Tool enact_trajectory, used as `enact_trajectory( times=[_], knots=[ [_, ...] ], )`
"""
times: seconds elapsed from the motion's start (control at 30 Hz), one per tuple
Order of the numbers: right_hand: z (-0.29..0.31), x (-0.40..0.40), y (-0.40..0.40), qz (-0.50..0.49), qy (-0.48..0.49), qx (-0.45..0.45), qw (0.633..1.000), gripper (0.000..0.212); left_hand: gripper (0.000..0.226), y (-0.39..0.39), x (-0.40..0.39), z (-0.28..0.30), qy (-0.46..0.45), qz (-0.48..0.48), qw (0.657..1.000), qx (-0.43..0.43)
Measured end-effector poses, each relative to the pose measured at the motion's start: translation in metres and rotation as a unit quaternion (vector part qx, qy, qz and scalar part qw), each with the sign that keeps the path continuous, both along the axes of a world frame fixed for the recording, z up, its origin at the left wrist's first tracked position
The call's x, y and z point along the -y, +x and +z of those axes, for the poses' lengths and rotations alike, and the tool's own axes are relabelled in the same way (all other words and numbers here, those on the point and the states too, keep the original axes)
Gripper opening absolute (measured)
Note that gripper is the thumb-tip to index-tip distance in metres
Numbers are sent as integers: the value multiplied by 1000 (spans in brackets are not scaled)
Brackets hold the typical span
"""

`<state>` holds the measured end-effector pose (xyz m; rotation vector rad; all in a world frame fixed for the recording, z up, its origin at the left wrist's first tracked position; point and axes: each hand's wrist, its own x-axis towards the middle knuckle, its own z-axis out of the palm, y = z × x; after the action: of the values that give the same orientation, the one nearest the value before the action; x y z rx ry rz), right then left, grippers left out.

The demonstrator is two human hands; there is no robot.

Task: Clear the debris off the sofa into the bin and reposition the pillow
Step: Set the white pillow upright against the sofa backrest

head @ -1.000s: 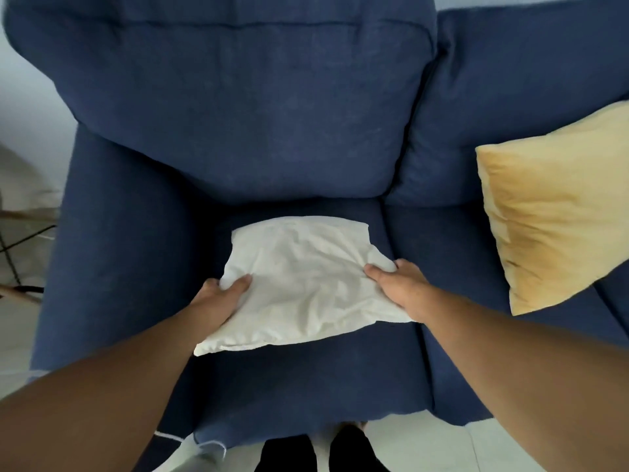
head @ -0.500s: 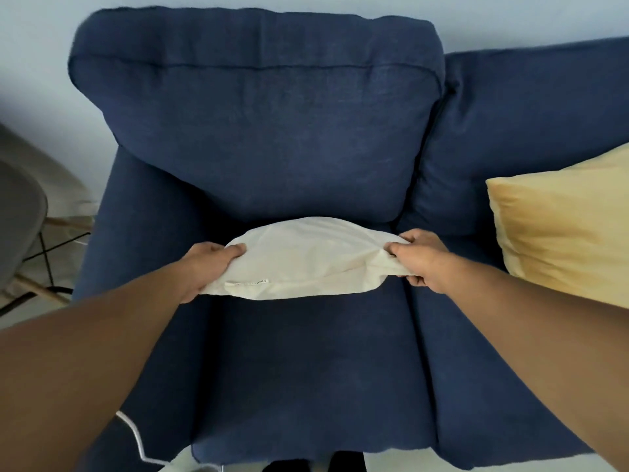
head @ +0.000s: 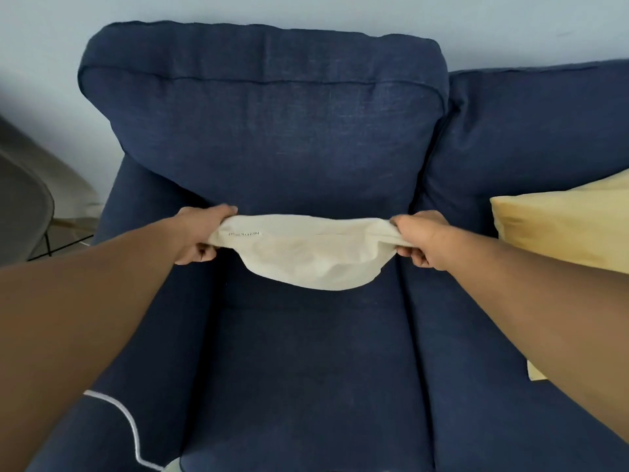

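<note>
at the far left edge the rounded grey seat of a chair (head: 23, 202) shows, with thin dark legs below it, standing beside the sofa (head: 306, 369) against a pale wall (head: 306, 11). a white cord (head: 117, 424) curves over the sofa's left arm at the bottom of the view.

the left hand (head: 200, 233) reaches in from the lower left, its fingers curled tight around the left end of the white pillow (head: 306, 257), thumb on top and fingertips tucked underneath. the cloth is bunched up in that fist.

the white pillow is held up in the air in front of the lower part of the dark blue back cushion (head: 265, 131), above the rear of the seat cushion and not resting on it. its top edge is pulled fairly straight between the two hands and its belly sags downward in a rounded shape. a small label with tiny print sits near the left end; the print is too small to read.

the right hand (head: 422, 240) comes in from the lower right and is closed on the right end of the pillow in the same way, fingers wrapped under the gathered cloth.

further right, a yellow pillow (head: 561, 226) leans against the next back cushion, partly hidden behind the right forearm and cut off by the frame edge.
</note>
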<state>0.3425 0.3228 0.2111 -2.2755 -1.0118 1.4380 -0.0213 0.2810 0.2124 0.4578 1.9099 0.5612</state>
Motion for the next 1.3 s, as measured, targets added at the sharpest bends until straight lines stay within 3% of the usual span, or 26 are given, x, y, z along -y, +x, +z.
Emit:
enact_trajectory(
  times=[0.1,0.2,0.3,0.47,0.67,1.0,1.13,1.2,1.23,1.3],
  knots=[
    [-6,-14,-2,-12,49,-62,997,41,63,0,-10,-4,60,19,997,38],
    [-16,-23,-4,-3,104,-101,989,57,68,0,-17,-11,130,10,991,34],
    [-32,-26,-5,45,186,-87,978,62,55,-1,-23,-25,204,-3,979,-3],
    [-54,-48,-4,65,269,-21,961,28,21,-6,-37,-44,285,1,956,-75],
    [-53,-94,-12,31,309,51,949,27,26,-13,-68,-46,301,-7,945,-124],
    [-62,-109,-16,45,263,107,958,31,49,-17,-105,-63,259,-1,957,-132],
    [-72,-93,-13,33,238,66,968,56,59,-13,-106,-64,266,31,954,-136],
    [-76,-82,-13,17,306,131,943,70,75,-4,-101,-63,294,71,932,-198],
    [-77,-76,-14,19,376,193,906,71,80,1,-96,-63,316,72,902,-286],
    [-77,-61,-23,79,501,274,817,62,80,21,-81,-65,371,-10,809,-456]
  ],
)
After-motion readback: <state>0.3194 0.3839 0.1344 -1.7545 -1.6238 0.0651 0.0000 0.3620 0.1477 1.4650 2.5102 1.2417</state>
